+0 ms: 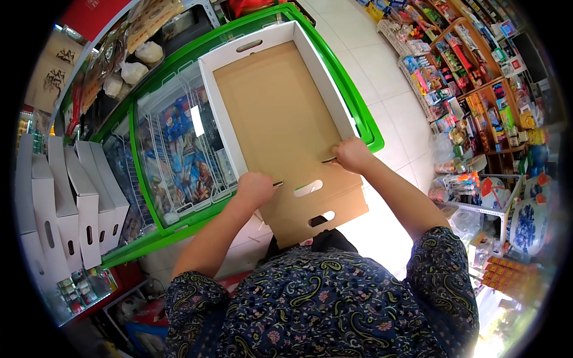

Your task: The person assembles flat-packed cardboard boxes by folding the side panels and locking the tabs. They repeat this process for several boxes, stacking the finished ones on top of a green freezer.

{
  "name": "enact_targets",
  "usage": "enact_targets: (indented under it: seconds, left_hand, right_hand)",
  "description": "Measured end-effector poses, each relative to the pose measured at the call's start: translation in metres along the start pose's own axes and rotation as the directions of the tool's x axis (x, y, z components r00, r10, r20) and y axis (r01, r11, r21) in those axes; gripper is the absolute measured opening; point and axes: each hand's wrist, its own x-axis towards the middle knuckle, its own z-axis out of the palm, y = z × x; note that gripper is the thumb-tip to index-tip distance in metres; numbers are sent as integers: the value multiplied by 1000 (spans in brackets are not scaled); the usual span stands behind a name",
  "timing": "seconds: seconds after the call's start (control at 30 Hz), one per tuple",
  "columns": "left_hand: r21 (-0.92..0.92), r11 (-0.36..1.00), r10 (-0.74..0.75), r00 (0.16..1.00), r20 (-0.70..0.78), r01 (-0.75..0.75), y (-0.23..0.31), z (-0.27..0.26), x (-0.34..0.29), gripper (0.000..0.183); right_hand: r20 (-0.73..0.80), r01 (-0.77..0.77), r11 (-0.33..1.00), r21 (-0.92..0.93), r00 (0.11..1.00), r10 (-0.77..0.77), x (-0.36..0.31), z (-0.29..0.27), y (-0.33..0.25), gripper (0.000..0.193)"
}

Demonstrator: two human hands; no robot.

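Observation:
A long cardboard box (277,98), brown inside with white walls, lies on the green-framed freezer (377,142). Its far and side walls stand up. Toward my body the near end panel (280,212) stretches out flat, with two oval handle holes, and hangs past the freezer's edge. My left hand (256,189) is closed on the cardboard at the near left corner. At the near right corner my right hand (352,155) is closed on the cardboard too. A thin dark edge or slot shows beside each fist; the fingertips are hidden.
Several folded white boxes (83,203) stand upright at the left. Under the sliding glass (179,143) lie blue packages in wire baskets. Bags and a dark tray (158,56) sit at the far left. Stocked shelves (471,77) and a large blue-and-white jar (528,224) line the right.

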Motion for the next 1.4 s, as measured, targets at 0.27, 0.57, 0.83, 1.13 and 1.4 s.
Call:
enact_targets:
  seconds: [0.27, 0.57, 0.83, 1.13, 1.4]
  left_hand:
    - [-97, 993, 62, 998, -4, -62, 5, -4, 8, 32]
    - [-106, 862, 461, 853, -242, -496, 43, -19, 37, 60]
    - [205, 689, 721, 628, -293, -695, 57, -12, 67, 55]
    - [-78, 752, 643, 755, -130, -654, 58, -19, 61, 69]
    - [-64, 773, 626, 775, -84, -631, 58, -21, 63, 64]
  right_hand:
    - [-89, 34, 999, 10, 995, -33, 0, 7, 1, 16]
    - [-128, -90, 991, 98, 986, 103, -1, 11, -11, 10]
    - [-228, -106, 968, 226, 961, 158, -4, 25, -8, 7]
    - [-309, -338, 778, 530, 777, 549, -78, 26, -58, 33]
    - [68, -498, 321, 806, 617, 784, -14, 64, -76, 41]
